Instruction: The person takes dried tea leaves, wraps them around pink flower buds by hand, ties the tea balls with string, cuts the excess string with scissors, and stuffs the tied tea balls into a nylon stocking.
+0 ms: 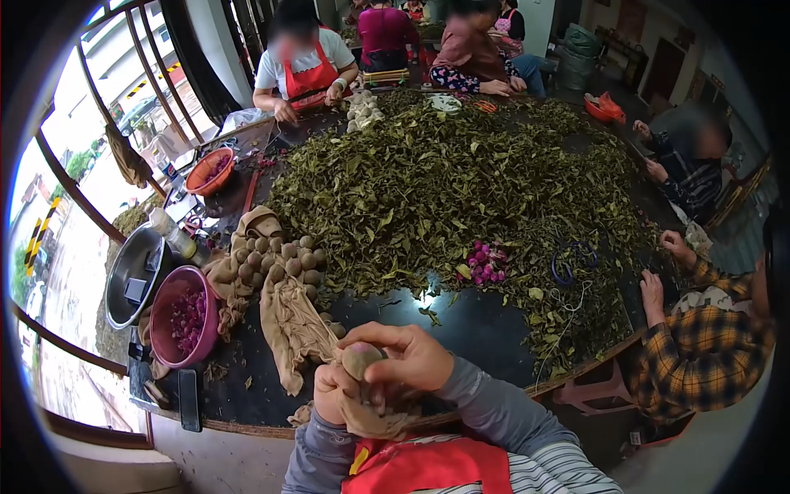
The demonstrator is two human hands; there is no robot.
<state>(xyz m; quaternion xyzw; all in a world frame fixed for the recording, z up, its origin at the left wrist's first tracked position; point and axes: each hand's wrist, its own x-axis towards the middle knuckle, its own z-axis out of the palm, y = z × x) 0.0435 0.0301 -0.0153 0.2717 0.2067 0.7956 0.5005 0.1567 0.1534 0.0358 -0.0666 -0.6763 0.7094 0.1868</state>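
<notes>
Close to my body, above the table's near edge, my right hand (414, 356) pinches a round ball wrapped in tan cloth (360, 361) between thumb and fingers. A pinkish patch shows through its top. My left hand (332, 390) is closed around the lower left side of the same bundle, and loose cloth hangs below it. Just beyond lies an empty-looking tan stocking cloth (290, 325). Behind that, several cloth-wrapped balls (276, 262) are heaped together.
A broad pile of dried leaves (436, 189) covers much of the dark table (395, 329). Pink flower buds (485, 262), blue-handled scissors (563, 267), a pink bowl (211, 329), a metal basin (118, 305) and a phone (189, 399) lie around. Several people sit around the table.
</notes>
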